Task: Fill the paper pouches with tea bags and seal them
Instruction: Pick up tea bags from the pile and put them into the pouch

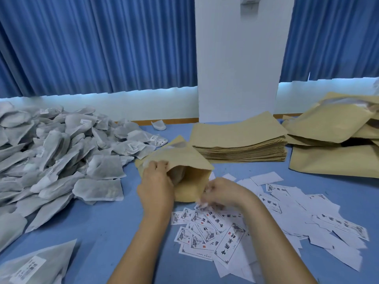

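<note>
Blue tabletop (114,222) is holding a crinkly tan paper pouch (190,156); left hand (155,185) is gripping its mouth, right hand (223,193) is looking blurry, can't tell its grip.

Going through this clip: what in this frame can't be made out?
All in the head view:
- Open pouch: the left hand gripping its mouth hides the contents.
- Right hand: fingertips are motion-blurred, so any hold is unclear.
- Tea bag pile: cut off by the left edge.
- Pouch heap: cut off by the right edge.
- Labels: print too small to read.
</note>
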